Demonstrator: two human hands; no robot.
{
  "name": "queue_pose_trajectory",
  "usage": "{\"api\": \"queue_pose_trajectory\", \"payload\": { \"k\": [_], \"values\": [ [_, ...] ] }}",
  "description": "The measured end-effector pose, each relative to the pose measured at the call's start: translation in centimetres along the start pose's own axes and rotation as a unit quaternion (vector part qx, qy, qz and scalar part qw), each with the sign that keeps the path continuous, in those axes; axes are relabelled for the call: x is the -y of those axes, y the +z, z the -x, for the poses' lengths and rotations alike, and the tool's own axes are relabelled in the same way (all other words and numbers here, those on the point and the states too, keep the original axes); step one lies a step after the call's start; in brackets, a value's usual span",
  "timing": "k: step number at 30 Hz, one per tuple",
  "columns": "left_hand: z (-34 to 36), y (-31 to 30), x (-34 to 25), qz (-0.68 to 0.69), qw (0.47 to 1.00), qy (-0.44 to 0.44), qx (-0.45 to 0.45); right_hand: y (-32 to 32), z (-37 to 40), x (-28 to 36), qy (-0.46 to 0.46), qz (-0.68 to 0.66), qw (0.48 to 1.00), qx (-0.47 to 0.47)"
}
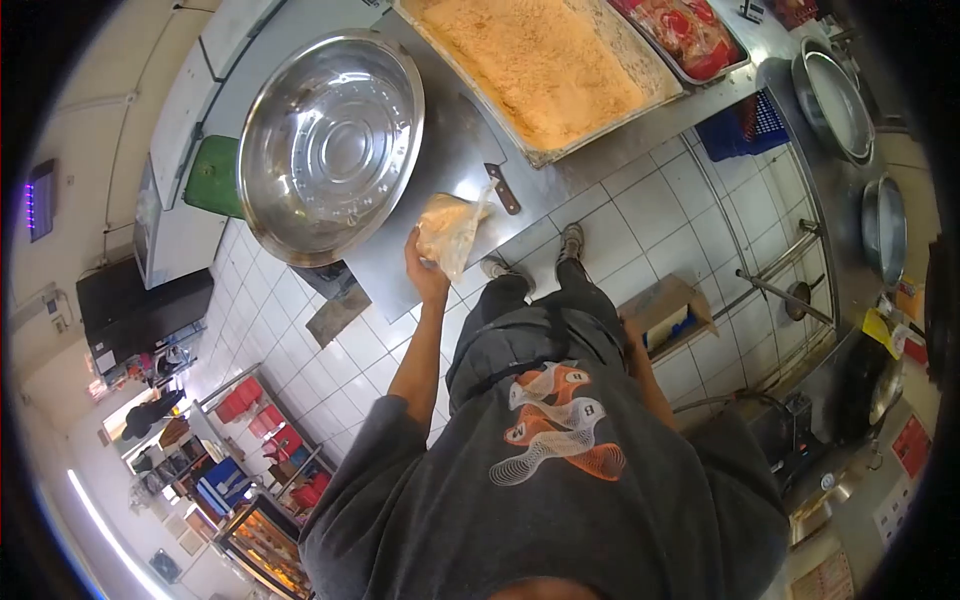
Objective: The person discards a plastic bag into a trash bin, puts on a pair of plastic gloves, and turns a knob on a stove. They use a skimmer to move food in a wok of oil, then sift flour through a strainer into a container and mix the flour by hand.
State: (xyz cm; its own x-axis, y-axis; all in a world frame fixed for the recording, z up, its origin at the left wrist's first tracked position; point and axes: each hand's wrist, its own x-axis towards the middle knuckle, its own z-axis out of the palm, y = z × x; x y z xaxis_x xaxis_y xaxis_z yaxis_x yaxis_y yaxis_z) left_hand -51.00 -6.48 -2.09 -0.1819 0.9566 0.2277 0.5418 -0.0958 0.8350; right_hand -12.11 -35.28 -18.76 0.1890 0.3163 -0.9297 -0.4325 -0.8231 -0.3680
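Observation:
My left hand is closed on a clear plastic bag with orange powder inside, held up near the edge of the steel table. A cleaver with a brown wooden handle lies on the table just beyond the bag. Down beside my right thigh, my right hand is partly hidden and its fingers do not show. A large steel basin with drops of water in it stands left of the bag. Past the cleaver is a wide tray filled with orange powder.
A tray of red packaged food sits beside the powder tray. A green container is behind the basin. On the tiled floor at my right is an open cardboard box. Metal pans stand on the counter at the far right.

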Motion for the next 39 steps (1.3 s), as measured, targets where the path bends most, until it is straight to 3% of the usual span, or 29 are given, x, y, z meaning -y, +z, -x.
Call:
{"api": "queue_pose_trajectory", "payload": {
  "k": [2, 6, 9, 15, 28, 31, 34, 36, 39],
  "values": [
    [-0.4, 0.4, 0.3, 0.020, 1.000, 0.010, -0.019, 0.3, 0.2, 5.5, -0.006, 0.102, 0.994, -0.043],
    [-1.4, 0.8, 0.1, 0.112, 0.982, -0.153, -0.022, 2.5, 2.7, 13.4, -0.093, 0.059, 0.993, -0.040],
    [-2.4, 1.2, -0.7, 0.147, 0.971, -0.188, 0.009, 3.4, 2.5, 15.8, -0.102, 0.067, 0.992, -0.035],
    [-4.2, 4.0, -1.7, 0.138, 0.971, -0.194, 0.026, 4.7, 3.1, 14.5, -0.082, 0.144, 0.985, -0.040],
    [-1.5, 3.0, -4.1, 0.079, 0.969, -0.231, -0.023, 0.8, 1.5, 11.5, -0.073, 0.127, 0.988, -0.038],
    [2.6, -0.5, -5.0, 0.031, 0.970, -0.215, -0.109, -0.4, -1.1, 9.2, -0.089, 0.067, 0.993, -0.050],
    [10.2, -7.1, -2.0, -0.065, 0.949, -0.224, -0.211, -0.8, -1.5, 4.5, -0.089, -0.004, 0.994, -0.065],
    [16.6, -10.8, 0.3, -0.085, 0.896, -0.324, -0.291, -1.0, -0.3, 1.0, -0.028, 0.015, 0.998, -0.058],
    [28.8, -16.0, 5.4, -0.074, 0.810, -0.556, -0.171, -0.7, 0.9, -2.6, 0.035, 0.080, 0.995, -0.039]
  ]
}}
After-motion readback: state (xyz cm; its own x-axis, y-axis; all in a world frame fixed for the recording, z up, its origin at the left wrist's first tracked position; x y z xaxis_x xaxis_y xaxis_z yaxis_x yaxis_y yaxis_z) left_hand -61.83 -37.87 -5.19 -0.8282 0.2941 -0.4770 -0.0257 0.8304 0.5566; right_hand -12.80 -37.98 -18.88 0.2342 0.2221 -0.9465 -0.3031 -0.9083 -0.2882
